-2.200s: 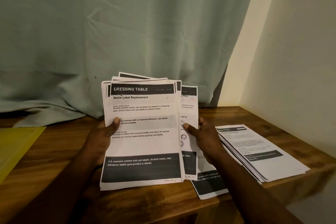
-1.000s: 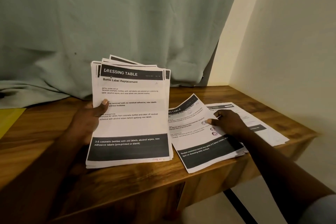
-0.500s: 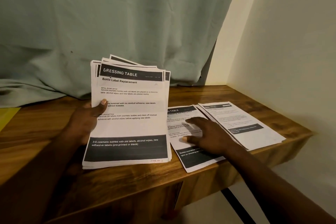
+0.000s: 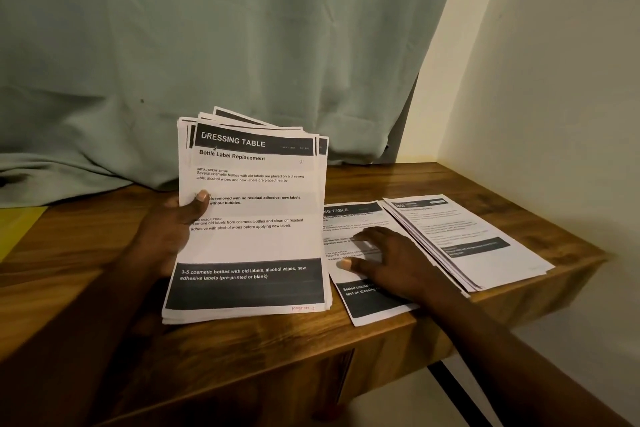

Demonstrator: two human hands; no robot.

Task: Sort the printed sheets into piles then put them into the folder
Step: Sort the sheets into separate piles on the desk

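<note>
My left hand point(image 4: 173, 229) grips a thick stack of printed sheets point(image 4: 252, 239) by its left edge, thumb on the front page headed "DRESSING TABLE". The stack stands tilted with its bottom edge on the wooden table point(image 4: 104, 288). To its right a single printed sheet point(image 4: 360, 218) lies flat on the table, and my right hand point(image 4: 384, 260) rests on it with fingers spread and straight. Further right lies a fanned pile of sheets point(image 4: 478, 239) near the table's right edge. A yellow folder point(image 4: 17, 229) shows partly at the far left.
A pale green curtain point(image 4: 207, 45) hangs behind the table and drapes onto its back edge. A cream wall point(image 4: 554, 80) closes the right side. The single sheet's lower corner overhangs the table's front edge.
My right hand took one sheet off the stack, laid it flat beside the right pile and now rests on it. My left hand has kept hold of the stack.
</note>
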